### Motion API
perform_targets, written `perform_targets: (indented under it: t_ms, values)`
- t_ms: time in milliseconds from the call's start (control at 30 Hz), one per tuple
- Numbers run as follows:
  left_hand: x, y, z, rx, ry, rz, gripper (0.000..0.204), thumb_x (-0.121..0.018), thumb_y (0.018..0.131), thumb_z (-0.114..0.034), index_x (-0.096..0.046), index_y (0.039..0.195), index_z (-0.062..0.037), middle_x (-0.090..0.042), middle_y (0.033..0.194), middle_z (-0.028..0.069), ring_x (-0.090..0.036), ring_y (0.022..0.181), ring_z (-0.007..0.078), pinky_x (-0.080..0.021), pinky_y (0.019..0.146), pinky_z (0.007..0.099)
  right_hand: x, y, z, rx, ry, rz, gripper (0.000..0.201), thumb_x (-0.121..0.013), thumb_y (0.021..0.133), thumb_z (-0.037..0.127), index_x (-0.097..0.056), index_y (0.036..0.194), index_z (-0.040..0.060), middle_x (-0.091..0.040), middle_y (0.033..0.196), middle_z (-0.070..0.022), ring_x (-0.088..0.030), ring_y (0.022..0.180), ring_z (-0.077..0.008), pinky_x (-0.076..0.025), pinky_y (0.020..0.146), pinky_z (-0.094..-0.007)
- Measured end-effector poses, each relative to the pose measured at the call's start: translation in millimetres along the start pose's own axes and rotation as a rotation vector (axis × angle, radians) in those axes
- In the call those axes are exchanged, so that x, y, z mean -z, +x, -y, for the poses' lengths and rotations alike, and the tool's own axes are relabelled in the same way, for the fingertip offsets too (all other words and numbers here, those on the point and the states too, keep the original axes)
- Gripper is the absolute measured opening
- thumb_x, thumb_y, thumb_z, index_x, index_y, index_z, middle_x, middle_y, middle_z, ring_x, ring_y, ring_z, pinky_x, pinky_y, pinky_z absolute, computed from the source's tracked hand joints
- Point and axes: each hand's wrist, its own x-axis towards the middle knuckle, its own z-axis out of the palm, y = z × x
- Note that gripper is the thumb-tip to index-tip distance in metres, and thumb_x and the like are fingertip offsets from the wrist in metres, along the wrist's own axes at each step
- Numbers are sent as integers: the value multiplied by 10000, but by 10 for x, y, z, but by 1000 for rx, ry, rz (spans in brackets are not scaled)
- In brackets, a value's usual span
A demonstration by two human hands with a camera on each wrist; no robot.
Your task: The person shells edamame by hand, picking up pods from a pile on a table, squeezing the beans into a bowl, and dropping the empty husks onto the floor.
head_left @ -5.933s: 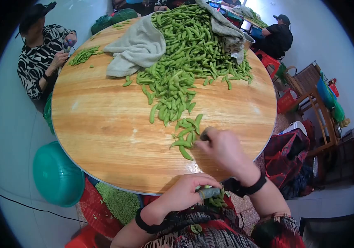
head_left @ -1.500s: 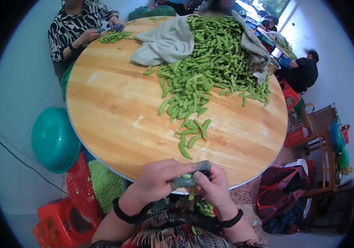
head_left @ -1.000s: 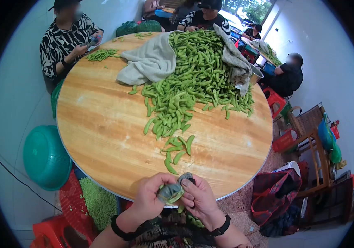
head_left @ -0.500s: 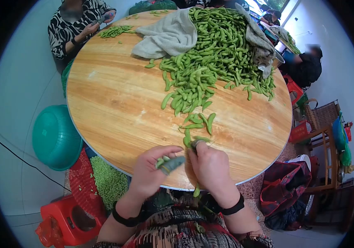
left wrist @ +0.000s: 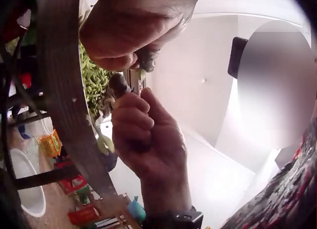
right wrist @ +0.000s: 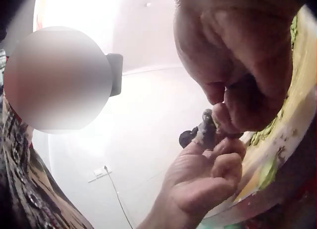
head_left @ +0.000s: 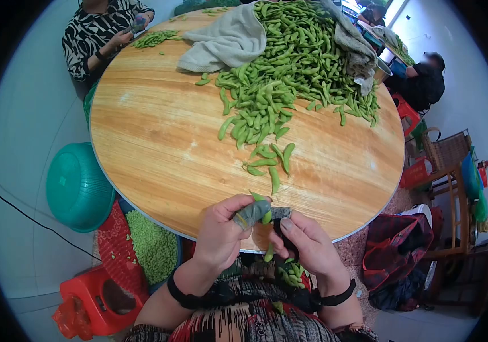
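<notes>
Both hands meet just over the near edge of the round wooden table [head_left: 152, 154]. The left hand [head_left: 221, 228], with a grey-green cover on a finger, pinches a green pod [head_left: 267, 216]. Close against that pod is the right hand [head_left: 312, 242], its fingers curled and dark covers on its thumb or finger. Several loose pods [head_left: 264, 162] lie ahead of the hands, below a large heap of pods [head_left: 301, 51]. In the left wrist view the left hand [left wrist: 138, 26] and right hand [left wrist: 148, 135] nearly touch; the right wrist view shows the right hand [right wrist: 237, 50] above the left [right wrist: 198, 179].
Grey cloths [head_left: 227, 43] flank the heap. Left of the table are a teal basin [head_left: 78, 187], a container of shelled beans [head_left: 152, 248] and a red stool [head_left: 98, 299]. A plaid bag [head_left: 395, 251] and wooden chair [head_left: 454, 211] stand right. A person in patterned clothing [head_left: 98, 34] sits at the far left.
The right hand has come back from the loose pods to the left hand. A pod now shows at the left fingers, and the loose pods lie slightly rearranged. The head view has shifted slightly.
</notes>
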Motion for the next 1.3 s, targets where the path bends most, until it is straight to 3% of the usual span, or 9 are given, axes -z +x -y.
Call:
perform_targets:
  t_ms: [267, 367, 600, 767, 900, 967, 1100, 1167, 1300]
  values:
    - [-1, 25, 159, -251, 165, 47, 261, -525, 791, 65, -615, 1014, -40, -620, 958, 107, -525, 703, 70, -345, 504, 169, 42, 27, -40, 20, 72, 62, 214, -396, 958, 170, -499, 822, 40, -472, 654, 20, -387, 522, -35, -301, 461, -172]
    - [-10, -29, 104, -81, -75, 206, 235, -506, 807, 52, -608, 1006, -19, -618, 946, 103, -523, 686, 68, -330, 484, 167, 50, 22, -46, -2, 137, 66, 210, -397, 957, 165, -503, 828, 36, -470, 651, 17, -379, 514, -38, -295, 455, -173]
    - [-70, -13, 102, -68, -85, -31, 209, -475, 831, 38, -599, 995, 0, -605, 879, 70, -500, 632, 54, -296, 445, 160, 28, -20, 35, -34, 179, 103, 244, -400, 958, 204, -524, 855, 22, -482, 651, 13, -376, 513, -38, -277, 451, -174]
    - [-45, 21, 167, -294, 256, 23, 172, -497, 810, 28, -582, 959, 40, -578, 907, 76, -537, 744, 91, -380, 556, 193, 69, -6, -8, -2, 67, 73, 233, -413, 954, 195, -526, 845, 24, -483, 643, 12, -377, 518, -39, -286, 464, -176]
    - [-4, 26, 129, -323, 330, 119, 158, -524, 779, 36, -575, 929, 41, -559, 911, 79, -540, 772, 118, -421, 662, 220, 49, -9, -55, 22, 111, 37, 222, -429, 949, 177, -532, 832, 18, -481, 630, 13, -372, 503, -35, -285, 449, -176]
    - [17, 19, 66, 83, -174, 229, 141, -497, 783, 53, -563, 898, 7, -566, 844, 38, -533, 746, 72, -416, 644, 195, 22, -44, 30, -40, 190, 45, 222, -432, 948, 175, -533, 833, 15, -478, 624, 14, -366, 494, -35, -286, 443, -177]
    - [-61, 53, -11, 177, -201, 250, 109, -537, 796, 6, -550, 903, -10, -568, 816, 28, -525, 713, 56, -412, 603, 194, 64, -33, 46, -111, 311, 56, 173, -464, 928, 136, -552, 853, 7, -493, 624, 23, -378, 500, -24, -302, 447, -171]
    - [-158, 58, 1, -104, 389, 112, 96, -584, 789, -22, -556, 880, -12, -572, 797, 15, -519, 685, 52, -411, 571, 201, 67, -3, 19, -17, 98, -22, 144, -476, 912, 112, -563, 867, 7, -506, 636, 27, -392, 514, -19, -307, 456, -164]
    - [-165, 134, 68, -322, 690, 30, 118, -616, 778, -31, -562, 879, -2, -586, 789, 13, -532, 703, 58, -438, 608, 211, 79, 101, -59, 226, -285, -179, 108, -495, 871, 56, -589, 903, 13, -535, 661, 35, -423, 550, -7, -317, 476, -148]
